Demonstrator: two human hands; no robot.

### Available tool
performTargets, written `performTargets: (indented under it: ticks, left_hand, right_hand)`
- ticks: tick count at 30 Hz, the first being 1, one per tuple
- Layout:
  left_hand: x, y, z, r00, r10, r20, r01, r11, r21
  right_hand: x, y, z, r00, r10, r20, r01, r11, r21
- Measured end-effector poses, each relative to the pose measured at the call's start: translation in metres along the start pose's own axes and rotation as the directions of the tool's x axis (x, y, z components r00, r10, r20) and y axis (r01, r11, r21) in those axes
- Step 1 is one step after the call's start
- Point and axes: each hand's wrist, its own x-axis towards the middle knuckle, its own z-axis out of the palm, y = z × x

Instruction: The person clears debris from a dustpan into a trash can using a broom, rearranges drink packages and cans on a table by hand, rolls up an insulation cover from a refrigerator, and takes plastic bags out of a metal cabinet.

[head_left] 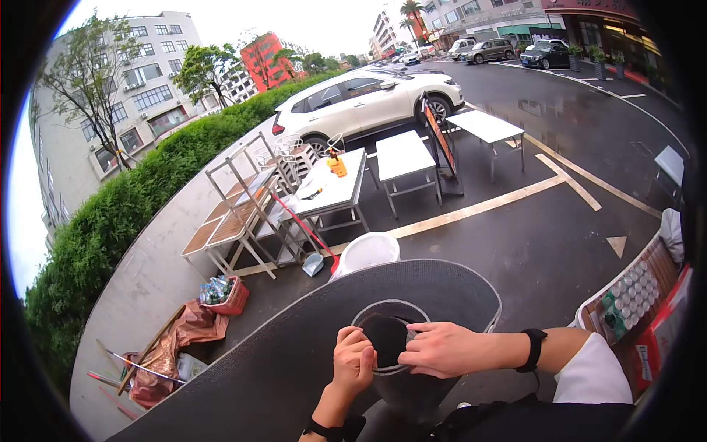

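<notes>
A large black floor mat (294,335) is partly rolled up in front of me, its inner end forming a tube with an open round top. My left hand (354,361) is closed over the left side of the tube's rim, with the thumb outside. On the right side of the same rim, my right hand (442,349) pinches the edge, fingers curled over it. From the tube, the loose part of the mat curves out to the right and sweeps round to the lower left. The tube's lower end is partly hidden by my hands.
Beyond the mat are a white round tub (368,253), a dustpan (313,265) and white tables (406,156). A red crate (234,297) of bottles stands left, near brown sheeting (188,335). Cans (630,298) sit on a slatted surface at right. A white car (361,107) is parked behind.
</notes>
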Motion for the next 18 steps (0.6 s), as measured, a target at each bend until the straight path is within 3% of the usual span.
performTargets:
  ticks: [3, 5, 9, 10, 13, 14, 17, 18]
  left_hand:
    - [0.0, 0.028, 0.007, 0.991, 0.041, -0.127, -0.015, 0.981, 0.196]
    - [-0.008, 0.035, 0.021, 0.98, 0.051, -0.19, 0.012, 0.948, 0.317]
    - [-0.022, 0.014, 0.012, 0.969, -0.085, -0.234, 0.085, 0.996, -0.008]
    - [-0.017, 0.011, 0.009, 0.962, -0.068, -0.265, 0.039, 0.993, -0.112]
    - [-0.013, -0.002, -0.011, 0.991, -0.062, -0.12, 0.002, 0.896, -0.444]
    - [-0.013, -0.006, -0.015, 0.998, -0.04, -0.055, 0.011, 0.897, -0.442]
    - [-0.005, 0.008, -0.016, 0.989, -0.045, -0.137, 0.036, 0.997, -0.073]
    - [-0.002, 0.019, -0.018, 0.986, 0.051, -0.156, -0.033, 0.993, 0.116]
  right_hand:
    - [0.006, -0.012, 0.015, 0.977, 0.209, -0.039, -0.208, 0.978, 0.021]
    - [0.015, -0.022, 0.02, 0.975, 0.199, -0.095, -0.194, 0.98, 0.053]
    - [0.017, -0.04, 0.015, 0.989, 0.124, -0.086, -0.128, 0.991, -0.042]
    - [0.016, -0.039, 0.001, 0.989, 0.067, -0.13, -0.076, 0.995, -0.07]
    - [0.01, -0.035, -0.016, 0.971, -0.023, -0.239, -0.007, 0.992, -0.127]
    - [0.009, -0.031, -0.01, 0.966, -0.072, -0.247, 0.031, 0.986, -0.165]
    - [0.006, -0.035, 0.004, 0.991, 0.106, -0.082, -0.117, 0.984, -0.134]
    - [0.006, -0.032, 0.012, 0.984, 0.087, -0.153, -0.112, 0.979, -0.168]
